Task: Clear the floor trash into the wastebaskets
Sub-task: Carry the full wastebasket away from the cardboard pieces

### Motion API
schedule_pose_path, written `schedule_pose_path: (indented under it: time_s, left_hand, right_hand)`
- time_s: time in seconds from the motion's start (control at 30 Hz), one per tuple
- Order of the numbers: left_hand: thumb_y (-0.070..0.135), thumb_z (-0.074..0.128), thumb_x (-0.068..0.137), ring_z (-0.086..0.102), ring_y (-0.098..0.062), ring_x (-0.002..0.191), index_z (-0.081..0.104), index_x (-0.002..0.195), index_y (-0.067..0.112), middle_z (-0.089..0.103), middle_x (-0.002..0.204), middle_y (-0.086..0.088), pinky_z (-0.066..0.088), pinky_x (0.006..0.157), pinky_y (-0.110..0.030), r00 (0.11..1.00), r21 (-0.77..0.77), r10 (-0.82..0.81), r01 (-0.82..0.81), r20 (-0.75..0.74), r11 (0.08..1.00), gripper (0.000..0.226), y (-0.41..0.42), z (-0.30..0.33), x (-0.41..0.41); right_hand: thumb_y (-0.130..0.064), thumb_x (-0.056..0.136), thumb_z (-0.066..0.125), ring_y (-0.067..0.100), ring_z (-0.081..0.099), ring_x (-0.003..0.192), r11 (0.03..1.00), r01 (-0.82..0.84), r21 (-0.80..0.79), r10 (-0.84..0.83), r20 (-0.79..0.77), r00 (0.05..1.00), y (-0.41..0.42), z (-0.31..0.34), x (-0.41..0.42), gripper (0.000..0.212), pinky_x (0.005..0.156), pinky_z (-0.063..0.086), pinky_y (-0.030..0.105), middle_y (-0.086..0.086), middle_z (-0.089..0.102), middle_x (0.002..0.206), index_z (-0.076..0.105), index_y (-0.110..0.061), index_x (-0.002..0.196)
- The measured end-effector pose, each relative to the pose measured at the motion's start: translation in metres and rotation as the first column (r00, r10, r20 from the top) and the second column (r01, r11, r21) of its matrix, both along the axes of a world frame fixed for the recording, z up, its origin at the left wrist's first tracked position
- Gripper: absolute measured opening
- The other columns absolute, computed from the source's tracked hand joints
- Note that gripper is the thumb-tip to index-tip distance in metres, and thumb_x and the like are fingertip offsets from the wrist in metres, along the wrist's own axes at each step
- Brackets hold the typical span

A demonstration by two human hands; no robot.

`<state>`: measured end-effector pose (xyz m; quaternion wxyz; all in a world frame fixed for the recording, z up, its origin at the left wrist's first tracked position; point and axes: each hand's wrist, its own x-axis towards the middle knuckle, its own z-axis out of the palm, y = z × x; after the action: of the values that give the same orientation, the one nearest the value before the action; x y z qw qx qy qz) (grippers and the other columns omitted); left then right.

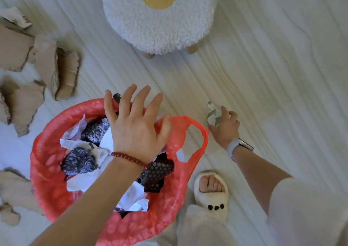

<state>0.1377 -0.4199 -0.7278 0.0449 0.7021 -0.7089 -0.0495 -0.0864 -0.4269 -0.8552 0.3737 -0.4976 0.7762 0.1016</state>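
We are looking down at a pale wood-grain floor point(263, 61) where torn cardboard pieces point(47, 65) are lying scattered along the left edge, some beside the wastebasket point(47, 163) and some further up. A fluffy white stool point(160, 20) with a yellow oval on its seat is standing beyond the basket, well apart from both hands, and a foot in a white slipper point(211, 195) is resting just to the right of the basket. The wastebasket is wearing a red plastic liner, one loop handle of which is flopping out over the right rim, between the basket and the right hand. Inside, crumpled white papers point(82, 148) and dark patterned wrappers point(79, 161) are piling up near the rim. Our left hand point(135, 125), with a red bead bracelet at the wrist, is hovering spread over the basket's far side, fingers straight and holding nothing. Our right hand point(226, 127), with a watch on the wrist, is reaching down to the floor right of the basket and is pinching a folded white-and-green paper scrap point(213, 115) between thumb and fingers; the scrap is sticking up from the grip, outside the basket and just past the liner handle.
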Motion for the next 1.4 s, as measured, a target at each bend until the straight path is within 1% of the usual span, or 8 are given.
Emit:
schedule_pose_path:
  time_s: [0.13, 0.33, 0.53, 0.7, 0.87, 1.0, 1.3, 1.4]
  left_hand:
    - [0.041, 0.032, 0.088, 0.054, -0.031, 0.114, 0.067, 0.106, 0.019, 0.063, 0.117, -0.005, 0.018, 0.106, -0.056, 1.000, -0.097, -0.016, 0.014, -0.017, 0.995, 0.045, -0.002, -0.016, -0.001]
    - [0.036, 0.041, 0.084, 0.054, -0.031, 0.114, 0.066, 0.107, 0.018, 0.063, 0.118, -0.006, 0.020, 0.106, -0.058, 0.999, -0.009, -0.038, 0.038, 0.030, 0.999, 0.038, 0.002, -0.027, 0.000]
    - [0.038, 0.032, 0.088, 0.043, -0.032, 0.127, 0.057, 0.122, 0.017, 0.053, 0.132, -0.011, 0.017, 0.108, -0.058, 0.998, 0.297, -0.027, 0.042, -0.057, 0.954, 0.047, 0.007, -0.004, -0.001]
    - [0.020, 0.042, 0.089, 0.031, -0.037, 0.133, 0.049, 0.130, 0.010, 0.040, 0.141, -0.018, 0.016, 0.111, -0.055, 0.914, 0.338, 0.362, -0.288, -0.181, 0.896, 0.042, 0.026, 0.040, 0.020]
    - [0.011, 0.050, 0.087, 0.033, -0.038, 0.129, 0.043, 0.135, 0.013, 0.037, 0.142, -0.017, 0.026, 0.108, -0.053, 0.779, 0.440, 0.619, -0.524, -0.099, 0.730, 0.048, 0.084, 0.074, 0.065]
    - [0.016, 0.050, 0.087, 0.023, -0.034, 0.135, 0.027, 0.142, 0.016, 0.025, 0.148, -0.015, 0.023, 0.110, -0.046, 0.555, 0.572, 0.827, -0.649, -0.095, 0.501, 0.059, 0.123, 0.085, 0.093]
    - [0.018, 0.052, 0.088, 0.037, -0.031, 0.129, 0.015, 0.146, 0.022, 0.027, 0.148, -0.012, 0.034, 0.097, -0.035, 0.347, 0.675, 0.899, -0.599, -0.266, 0.431, 0.069, 0.129, 0.064, 0.123]
    - [0.018, 0.052, 0.088, 0.046, -0.032, 0.117, 0.018, 0.145, 0.027, 0.035, 0.139, -0.013, 0.036, 0.086, -0.031, 0.300, 0.697, 0.909, -0.585, -0.289, 0.415, 0.067, 0.120, 0.056, 0.124]
  right_hand:
    - [-0.014, 0.079, 0.066, 0.040, 0.033, 0.116, 0.996, -0.057, -0.061, 0.050, -0.106, 0.993, -0.008, -0.040, 0.003, 0.064, 0.084, 0.042, 0.048, 0.019, 0.029, 0.134, 0.034, -0.014, 0.133]
    - [0.002, 0.086, 0.051, 0.040, 0.052, 0.100, 0.997, 0.006, -0.076, 0.001, 0.091, 0.996, 0.010, -0.046, 0.009, 0.034, 0.080, 0.040, 0.034, 0.022, 0.041, 0.123, 0.048, -0.001, 0.119]
    - [-0.007, 0.087, 0.056, 0.017, 0.049, 0.087, 0.870, 0.430, -0.243, -0.355, 0.297, 0.886, 0.010, 0.045, 0.013, 0.032, 0.068, 0.030, 0.010, 0.017, 0.052, 0.115, 0.054, -0.004, 0.119]
    - [-0.005, 0.082, 0.062, -0.007, 0.051, 0.088, 0.852, 0.357, -0.383, -0.098, 0.552, 0.828, 0.020, 0.160, 0.054, 0.031, 0.076, 0.035, 0.000, -0.004, 0.050, 0.102, 0.055, -0.011, 0.112]
    - [-0.008, 0.082, 0.060, 0.001, 0.050, 0.093, 0.920, -0.050, -0.389, 0.288, 0.583, 0.759, 0.060, 0.212, 0.110, 0.037, 0.079, 0.039, 0.012, 0.002, 0.051, 0.105, 0.054, -0.009, 0.118]
    - [-0.017, 0.084, 0.060, 0.025, 0.042, 0.121, 0.866, -0.403, -0.297, 0.498, 0.431, 0.752, 0.076, 0.209, 0.124, 0.050, 0.107, 0.031, 0.033, 0.009, 0.048, 0.126, 0.045, -0.013, 0.132]
    - [-0.004, 0.088, 0.050, 0.032, 0.025, 0.137, 0.940, -0.285, -0.188, 0.331, 0.290, 0.898, 0.054, 0.191, 0.118, 0.061, 0.110, 0.021, 0.031, 0.018, 0.029, 0.145, 0.024, -0.009, 0.144]
    - [-0.003, 0.090, 0.045, 0.038, 0.044, 0.122, 0.979, -0.197, -0.056, 0.204, 0.364, 0.909, 0.035, 0.180, 0.122, 0.058, 0.103, 0.038, 0.047, 0.023, 0.042, 0.133, 0.023, -0.009, 0.143]
